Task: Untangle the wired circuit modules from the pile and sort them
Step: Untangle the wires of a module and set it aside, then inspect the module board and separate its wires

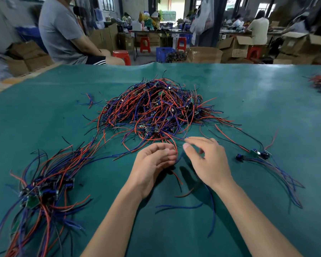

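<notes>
Both hands worked wires at pile edge.
Left hand pinched red wire; right hand pinched blue wire near pile.

Two hands are seen, the left hand and the right hand. Three red stools can be counted at the top.

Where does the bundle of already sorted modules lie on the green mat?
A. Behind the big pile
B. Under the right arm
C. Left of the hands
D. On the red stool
C: the bundle, its modules side by side and wires trailing, lies left of the left hand, nearer than the pile.
</notes>
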A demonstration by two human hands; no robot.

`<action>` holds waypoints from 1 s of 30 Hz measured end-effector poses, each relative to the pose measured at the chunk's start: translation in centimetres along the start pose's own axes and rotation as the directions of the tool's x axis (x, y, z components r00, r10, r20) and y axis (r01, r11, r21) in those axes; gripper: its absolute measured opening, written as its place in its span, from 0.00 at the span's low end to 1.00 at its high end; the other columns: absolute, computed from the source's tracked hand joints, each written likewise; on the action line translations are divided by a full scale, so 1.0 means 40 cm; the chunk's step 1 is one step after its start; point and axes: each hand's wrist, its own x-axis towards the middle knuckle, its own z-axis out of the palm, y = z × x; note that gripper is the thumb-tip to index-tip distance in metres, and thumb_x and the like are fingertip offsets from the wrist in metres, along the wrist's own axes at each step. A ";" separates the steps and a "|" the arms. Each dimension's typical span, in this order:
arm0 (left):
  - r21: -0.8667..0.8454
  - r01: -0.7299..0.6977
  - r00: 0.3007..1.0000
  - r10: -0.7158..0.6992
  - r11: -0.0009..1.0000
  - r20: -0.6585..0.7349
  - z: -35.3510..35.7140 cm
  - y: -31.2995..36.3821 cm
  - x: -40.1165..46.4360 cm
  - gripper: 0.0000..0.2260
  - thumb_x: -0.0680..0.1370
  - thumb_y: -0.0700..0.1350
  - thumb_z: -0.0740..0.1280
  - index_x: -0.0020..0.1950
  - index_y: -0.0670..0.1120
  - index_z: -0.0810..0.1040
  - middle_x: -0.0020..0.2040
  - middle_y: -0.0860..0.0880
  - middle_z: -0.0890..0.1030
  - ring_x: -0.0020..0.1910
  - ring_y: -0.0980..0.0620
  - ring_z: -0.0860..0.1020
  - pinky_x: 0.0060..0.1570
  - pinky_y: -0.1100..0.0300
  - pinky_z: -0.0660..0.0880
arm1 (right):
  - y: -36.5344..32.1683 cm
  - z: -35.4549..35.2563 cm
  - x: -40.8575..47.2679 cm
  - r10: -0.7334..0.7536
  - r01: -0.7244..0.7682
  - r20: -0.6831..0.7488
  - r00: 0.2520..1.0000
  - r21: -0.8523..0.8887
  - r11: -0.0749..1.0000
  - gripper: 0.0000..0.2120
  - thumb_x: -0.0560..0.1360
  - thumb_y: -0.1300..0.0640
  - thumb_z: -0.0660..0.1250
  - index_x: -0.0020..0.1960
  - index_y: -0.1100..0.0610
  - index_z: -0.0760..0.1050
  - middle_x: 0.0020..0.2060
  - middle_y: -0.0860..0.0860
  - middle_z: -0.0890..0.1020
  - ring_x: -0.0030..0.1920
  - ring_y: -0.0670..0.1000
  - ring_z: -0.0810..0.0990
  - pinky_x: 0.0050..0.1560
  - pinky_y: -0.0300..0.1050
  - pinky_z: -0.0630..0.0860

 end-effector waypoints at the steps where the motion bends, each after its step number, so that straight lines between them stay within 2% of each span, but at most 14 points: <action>1: -0.017 0.000 1.000 0.000 1.000 -0.001 0.002 0.000 0.001 0.07 0.81 0.37 0.64 0.54 0.39 0.80 0.46 0.39 0.84 0.42 0.48 0.83 0.47 0.61 0.81 | -0.019 -0.007 -0.012 -0.044 0.049 -0.077 0.996 0.057 0.997 0.09 0.79 0.53 0.68 0.46 0.52 0.86 0.48 0.40 0.86 0.44 0.39 0.77 0.53 0.41 0.71; 3: -0.055 -0.010 1.000 0.010 0.998 -0.004 0.006 0.000 0.004 0.10 0.82 0.41 0.62 0.59 0.38 0.78 0.49 0.37 0.84 0.44 0.47 0.83 0.48 0.59 0.82 | -0.057 -0.010 -0.036 -0.134 0.144 -0.111 0.985 0.089 0.985 0.11 0.77 0.56 0.68 0.36 0.53 0.83 0.37 0.39 0.85 0.36 0.44 0.74 0.44 0.39 0.70; 5: -0.083 -0.010 1.000 0.010 0.996 -0.005 0.006 0.001 0.005 0.11 0.83 0.44 0.61 0.59 0.38 0.77 0.51 0.36 0.84 0.44 0.47 0.84 0.47 0.58 0.82 | -0.089 -0.003 -0.055 -0.231 0.236 -0.065 0.971 0.093 0.967 0.14 0.75 0.59 0.69 0.30 0.56 0.78 0.30 0.43 0.81 0.32 0.46 0.70 0.42 0.44 0.71; 7: -0.090 0.002 1.000 -0.002 0.996 0.004 0.003 0.001 0.007 0.11 0.84 0.43 0.59 0.59 0.38 0.76 0.51 0.35 0.83 0.43 0.47 0.83 0.48 0.56 0.80 | -0.109 0.006 -0.064 -0.268 0.269 -0.025 0.963 0.097 0.958 0.18 0.74 0.61 0.70 0.26 0.57 0.73 0.25 0.44 0.75 0.30 0.44 0.67 0.39 0.43 0.69; 9: -0.082 0.014 1.000 -0.013 0.997 0.019 -0.001 0.000 0.007 0.10 0.84 0.40 0.59 0.60 0.36 0.76 0.47 0.37 0.83 0.39 0.48 0.82 0.45 0.57 0.80 | -0.114 0.014 -0.072 -0.263 0.257 0.031 0.964 0.122 0.959 0.20 0.73 0.60 0.71 0.24 0.58 0.71 0.23 0.47 0.74 0.30 0.42 0.65 0.37 0.41 0.68; 12: -0.062 0.013 1.000 -0.013 0.998 0.011 -0.004 0.000 0.006 0.09 0.82 0.38 0.62 0.59 0.36 0.76 0.41 0.41 0.84 0.35 0.50 0.81 0.41 0.59 0.80 | -0.118 0.016 -0.086 -0.212 0.170 0.171 0.962 0.232 0.958 0.19 0.73 0.57 0.69 0.24 0.61 0.75 0.22 0.52 0.76 0.30 0.44 0.70 0.39 0.46 0.73; 15: -0.038 0.013 1.000 -0.013 0.999 0.014 -0.008 -0.001 0.004 0.08 0.81 0.36 0.64 0.59 0.36 0.77 0.41 0.42 0.84 0.35 0.50 0.81 0.40 0.59 0.80 | -0.119 0.016 -0.088 -0.123 0.025 0.288 0.950 0.321 0.947 0.19 0.75 0.53 0.68 0.27 0.59 0.79 0.23 0.52 0.76 0.28 0.50 0.74 0.38 0.52 0.73; 16: -0.029 0.017 1.000 -0.016 0.999 0.018 -0.008 -0.002 0.004 0.08 0.81 0.36 0.64 0.58 0.37 0.77 0.41 0.42 0.84 0.35 0.50 0.81 0.40 0.60 0.80 | -0.115 0.015 -0.084 -0.085 -0.007 0.286 0.954 0.305 0.952 0.21 0.76 0.50 0.66 0.29 0.60 0.78 0.23 0.52 0.76 0.27 0.50 0.73 0.36 0.52 0.72; 18: 0.003 0.018 0.999 -0.018 1.000 0.027 -0.008 -0.005 0.003 0.08 0.80 0.35 0.63 0.58 0.38 0.79 0.39 0.43 0.83 0.35 0.52 0.79 0.39 0.61 0.78 | -0.095 0.011 -0.067 0.020 -0.058 0.186 0.982 0.201 0.978 0.23 0.80 0.48 0.66 0.31 0.60 0.76 0.24 0.53 0.75 0.27 0.50 0.72 0.36 0.53 0.72; 20: 0.058 0.012 0.999 -0.014 0.998 0.046 -0.005 -0.005 -0.001 0.09 0.80 0.34 0.63 0.57 0.38 0.80 0.37 0.44 0.82 0.32 0.53 0.78 0.35 0.65 0.75 | -0.067 0.003 -0.045 0.160 -0.166 0.048 0.986 0.156 0.974 0.17 0.79 0.49 0.69 0.35 0.56 0.78 0.27 0.50 0.78 0.30 0.48 0.74 0.38 0.49 0.73; 22: 0.115 0.003 0.997 -0.013 0.993 0.082 -0.003 -0.004 -0.006 0.09 0.80 0.34 0.63 0.54 0.39 0.82 0.34 0.44 0.81 0.30 0.53 0.77 0.32 0.66 0.73 | -0.053 -0.009 -0.028 0.331 -0.335 0.067 0.941 0.322 0.886 0.09 0.77 0.47 0.71 0.41 0.51 0.82 0.34 0.48 0.84 0.34 0.47 0.79 0.39 0.46 0.76; 24: 0.152 0.001 0.993 -0.018 0.988 0.113 -0.004 0.001 -0.011 0.11 0.79 0.34 0.63 0.49 0.42 0.85 0.33 0.45 0.80 0.28 0.53 0.76 0.29 0.66 0.71 | -0.053 -0.018 -0.017 0.399 -0.453 0.222 0.890 0.539 0.710 0.07 0.74 0.45 0.71 0.46 0.47 0.85 0.42 0.46 0.86 0.37 0.46 0.78 0.34 0.44 0.75; 27: 0.180 0.005 0.983 -0.037 0.984 0.178 -0.007 0.008 -0.017 0.13 0.78 0.34 0.63 0.44 0.44 0.86 0.31 0.45 0.80 0.26 0.53 0.76 0.28 0.65 0.70 | -0.063 -0.031 -0.015 0.356 -0.479 0.329 0.875 0.700 0.530 0.07 0.78 0.57 0.71 0.46 0.49 0.87 0.45 0.46 0.86 0.38 0.46 0.77 0.31 0.38 0.72; 30: 0.163 0.013 0.978 -0.046 0.987 0.203 -0.005 0.013 -0.023 0.08 0.77 0.40 0.66 0.44 0.45 0.86 0.32 0.44 0.81 0.28 0.52 0.77 0.30 0.65 0.72 | -0.075 -0.051 -0.004 0.367 -0.469 0.347 0.863 0.822 0.324 0.06 0.72 0.61 0.72 0.40 0.56 0.88 0.42 0.52 0.86 0.34 0.45 0.77 0.30 0.37 0.71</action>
